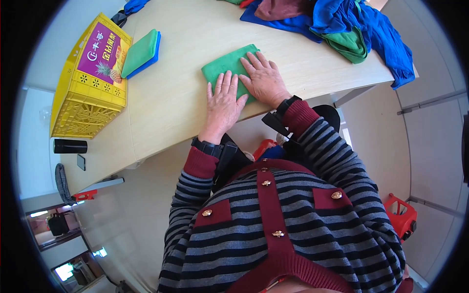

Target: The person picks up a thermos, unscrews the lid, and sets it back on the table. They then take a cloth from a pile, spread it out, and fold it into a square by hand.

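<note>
A folded green cloth (224, 64) lies flat on the light wooden table (171, 73), near its front edge. My left hand (223, 105) rests palm down on the cloth's lower left part, fingers spread. On its right side lies my right hand (265, 80), also flat with the fingers apart. Both hands hold nothing, and they cover part of the cloth. To the left, a folded green cloth (140, 52) sits on a folded blue one (150, 63), beside the yellow crate.
The yellow crate (90, 105) stands at the table's left. Loose blue cloths (386, 44), a green cloth (348, 45) and a maroon cloth (283, 9) are heaped at the upper right. A black cylinder (70, 146) and a phone (81, 162) lie at the lower left.
</note>
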`<action>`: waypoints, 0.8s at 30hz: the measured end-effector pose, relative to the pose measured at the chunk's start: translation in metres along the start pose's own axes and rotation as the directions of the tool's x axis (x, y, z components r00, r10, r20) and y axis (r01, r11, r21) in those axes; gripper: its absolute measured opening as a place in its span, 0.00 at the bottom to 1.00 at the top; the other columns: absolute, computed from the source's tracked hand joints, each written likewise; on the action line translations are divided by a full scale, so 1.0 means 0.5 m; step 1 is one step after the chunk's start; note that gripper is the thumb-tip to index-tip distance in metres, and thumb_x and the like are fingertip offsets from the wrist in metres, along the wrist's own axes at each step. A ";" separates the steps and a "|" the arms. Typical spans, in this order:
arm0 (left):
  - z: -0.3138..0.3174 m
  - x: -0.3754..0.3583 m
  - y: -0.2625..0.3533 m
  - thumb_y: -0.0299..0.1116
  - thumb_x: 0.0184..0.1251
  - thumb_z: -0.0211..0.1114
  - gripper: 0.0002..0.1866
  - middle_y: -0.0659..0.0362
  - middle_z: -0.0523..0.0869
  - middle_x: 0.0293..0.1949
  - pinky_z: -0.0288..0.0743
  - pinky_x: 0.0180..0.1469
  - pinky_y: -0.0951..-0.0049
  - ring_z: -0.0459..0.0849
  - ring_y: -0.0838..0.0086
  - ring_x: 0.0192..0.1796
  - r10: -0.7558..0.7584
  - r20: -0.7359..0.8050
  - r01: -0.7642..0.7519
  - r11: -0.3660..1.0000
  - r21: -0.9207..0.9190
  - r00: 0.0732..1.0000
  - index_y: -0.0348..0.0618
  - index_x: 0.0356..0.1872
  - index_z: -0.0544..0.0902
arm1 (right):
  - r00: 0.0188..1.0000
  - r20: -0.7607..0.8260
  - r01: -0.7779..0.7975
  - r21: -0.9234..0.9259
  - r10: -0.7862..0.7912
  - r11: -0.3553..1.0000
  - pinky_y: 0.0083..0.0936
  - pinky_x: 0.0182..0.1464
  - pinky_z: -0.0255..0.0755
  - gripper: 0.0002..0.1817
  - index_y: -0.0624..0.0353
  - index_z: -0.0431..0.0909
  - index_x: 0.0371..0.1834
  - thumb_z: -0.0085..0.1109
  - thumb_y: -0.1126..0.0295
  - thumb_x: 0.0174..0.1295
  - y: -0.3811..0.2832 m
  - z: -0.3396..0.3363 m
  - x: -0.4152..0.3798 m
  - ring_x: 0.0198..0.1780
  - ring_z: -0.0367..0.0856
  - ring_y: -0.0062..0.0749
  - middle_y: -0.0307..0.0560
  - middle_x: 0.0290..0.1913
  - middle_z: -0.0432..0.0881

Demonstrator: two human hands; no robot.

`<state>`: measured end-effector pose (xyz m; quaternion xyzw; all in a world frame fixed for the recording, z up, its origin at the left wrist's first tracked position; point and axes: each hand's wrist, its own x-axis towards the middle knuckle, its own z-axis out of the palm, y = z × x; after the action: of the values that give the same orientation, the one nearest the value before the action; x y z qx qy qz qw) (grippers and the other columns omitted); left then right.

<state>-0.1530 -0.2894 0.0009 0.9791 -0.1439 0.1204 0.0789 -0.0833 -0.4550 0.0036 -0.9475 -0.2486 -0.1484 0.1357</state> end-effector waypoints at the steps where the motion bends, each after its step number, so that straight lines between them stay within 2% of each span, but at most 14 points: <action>1: -0.002 -0.002 0.000 0.52 0.75 0.58 0.36 0.49 0.63 0.78 0.48 0.79 0.41 0.58 0.56 0.80 0.005 -0.004 -0.005 1.000 0.001 1.000 0.40 0.75 0.65 | 0.999 0.005 -0.051 -0.004 0.051 0.999 0.48 0.76 0.56 0.32 0.54 0.66 0.75 0.44 0.47 0.76 0.000 0.000 -0.001 0.78 0.60 0.53 0.54 0.78 0.64; 4: -0.010 -0.015 0.005 0.51 0.75 0.58 0.35 0.49 0.63 0.78 0.48 0.79 0.42 0.58 0.55 0.80 -0.004 -0.014 0.003 0.999 -0.037 1.000 0.40 0.74 0.66 | 0.990 0.008 -0.141 -0.015 0.141 0.990 0.48 0.76 0.57 0.32 0.55 0.66 0.75 0.45 0.48 0.75 0.000 -0.005 0.001 0.77 0.61 0.55 0.55 0.78 0.63; 6: -0.021 -0.031 0.006 0.51 0.75 0.58 0.34 0.49 0.63 0.78 0.48 0.78 0.42 0.58 0.55 0.80 -0.014 -0.022 0.013 0.998 -0.054 1.000 0.39 0.74 0.67 | 0.994 0.028 -0.108 0.004 0.108 0.994 0.48 0.76 0.57 0.32 0.56 0.66 0.75 0.46 0.48 0.75 0.004 -0.006 0.002 0.77 0.62 0.56 0.56 0.78 0.63; 10: -0.048 -0.095 0.004 0.44 0.74 0.61 0.27 0.47 0.73 0.71 0.60 0.74 0.48 0.69 0.54 0.74 0.050 -0.151 -0.075 0.984 -0.164 0.987 0.38 0.68 0.75 | 0.998 0.054 0.011 0.038 -0.013 0.999 0.46 0.76 0.57 0.33 0.59 0.65 0.75 0.46 0.49 0.75 0.009 -0.004 -0.012 0.76 0.62 0.57 0.57 0.77 0.63; 12: -0.071 -0.149 -0.001 0.37 0.73 0.64 0.18 0.47 0.83 0.60 0.74 0.63 0.58 0.82 0.59 0.62 -0.136 -0.275 -0.038 0.837 -0.546 0.952 0.36 0.57 0.82 | 0.996 0.063 0.061 0.056 -0.064 0.997 0.46 0.76 0.57 0.33 0.59 0.65 0.75 0.46 0.49 0.75 -0.001 0.000 -0.019 0.76 0.62 0.58 0.57 0.77 0.63; 14: -0.104 -0.219 0.006 0.35 0.74 0.65 0.12 0.50 0.87 0.51 0.80 0.53 0.66 0.87 0.68 0.53 -0.393 -0.165 0.151 0.658 -0.737 0.905 0.35 0.47 0.85 | 0.987 0.071 0.142 0.064 -0.147 0.988 0.45 0.76 0.58 0.33 0.61 0.65 0.75 0.47 0.49 0.75 -0.021 -0.004 -0.035 0.76 0.62 0.58 0.58 0.77 0.63; 15: -0.104 -0.251 -0.009 0.35 0.74 0.65 0.12 0.50 0.87 0.51 0.80 0.53 0.66 0.87 0.68 0.53 -0.399 -0.159 0.161 0.658 -0.736 0.903 0.35 0.47 0.85 | 0.979 0.075 0.182 0.070 -0.187 0.981 0.45 0.76 0.58 0.33 0.61 0.65 0.75 0.47 0.49 0.75 -0.031 -0.006 -0.044 0.75 0.62 0.58 0.58 0.77 0.63; 16: -0.096 -0.283 -0.033 0.36 0.76 0.63 0.14 0.53 0.86 0.52 0.80 0.55 0.64 0.86 0.69 0.54 -0.485 0.113 0.396 0.533 -0.748 0.867 0.35 0.51 0.84 | 0.978 0.079 0.186 0.078 -0.192 0.980 0.45 0.76 0.58 0.33 0.61 0.65 0.75 0.47 0.49 0.75 -0.042 -0.011 -0.050 0.75 0.62 0.58 0.58 0.77 0.63; 17: -0.084 -0.308 -0.048 0.37 0.78 0.62 0.15 0.55 0.86 0.54 0.80 0.57 0.62 0.85 0.71 0.56 -0.530 0.374 0.610 0.390 -0.690 0.761 0.35 0.54 0.83 | 0.969 0.088 0.222 0.105 -0.232 0.969 0.45 0.76 0.58 0.33 0.61 0.64 0.75 0.47 0.49 0.75 -0.053 -0.017 -0.054 0.75 0.63 0.58 0.59 0.77 0.63; 18: -0.076 -0.323 -0.047 0.37 0.78 0.62 0.15 0.55 0.86 0.54 0.80 0.57 0.62 0.85 0.71 0.56 -0.538 0.372 0.615 0.390 -0.686 0.756 0.35 0.54 0.83 | 0.957 0.094 0.259 0.133 -0.273 0.956 0.45 0.76 0.58 0.33 0.61 0.64 0.75 0.48 0.50 0.75 -0.065 -0.022 -0.057 0.75 0.63 0.58 0.59 0.77 0.63; 20: -0.063 -0.342 -0.044 0.40 0.78 0.62 0.19 0.55 0.84 0.57 0.78 0.61 0.61 0.84 0.68 0.58 -0.456 0.517 0.547 -0.078 -0.834 0.724 0.38 0.60 0.79 | 0.941 0.084 0.312 0.172 -0.329 0.935 0.45 0.76 0.58 0.33 0.62 0.64 0.75 0.48 0.50 0.75 -0.093 -0.028 -0.059 0.75 0.63 0.58 0.59 0.77 0.62; 21: -0.064 -0.344 -0.046 0.42 0.78 0.62 0.21 0.55 0.84 0.59 0.77 0.63 0.60 0.83 0.67 0.60 -0.395 0.564 0.472 -0.311 -0.825 0.725 0.39 0.63 0.77 | 0.930 0.078 0.338 0.201 -0.359 0.920 0.45 0.76 0.58 0.33 0.62 0.65 0.75 0.49 0.51 0.74 -0.104 -0.030 -0.060 0.75 0.63 0.58 0.59 0.77 0.62; 22: -0.064 -0.342 -0.045 0.42 0.78 0.62 0.21 0.55 0.84 0.59 0.77 0.63 0.60 0.83 0.67 0.60 -0.414 0.554 0.467 -0.300 -0.832 0.722 0.39 0.63 0.77 | 0.919 0.074 0.363 0.231 -0.388 0.903 0.45 0.76 0.58 0.33 0.62 0.65 0.74 0.49 0.51 0.74 -0.115 -0.033 -0.066 0.75 0.63 0.58 0.59 0.77 0.62; 24: -0.055 -0.319 -0.035 0.40 0.76 0.65 0.23 0.56 0.83 0.60 0.76 0.64 0.61 0.82 0.68 0.61 -0.428 0.500 0.180 -0.597 -0.782 0.753 0.40 0.66 0.75 | 0.901 0.061 0.400 0.264 -0.429 0.878 0.45 0.76 0.59 0.33 0.63 0.65 0.74 0.50 0.52 0.74 -0.135 -0.032 -0.076 0.74 0.63 0.58 0.59 0.77 0.62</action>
<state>-0.3019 -0.2258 -0.0163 0.4088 0.1791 -0.0187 0.8947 -0.1531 -0.4200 0.0175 -0.8551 -0.4697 -0.0859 0.2019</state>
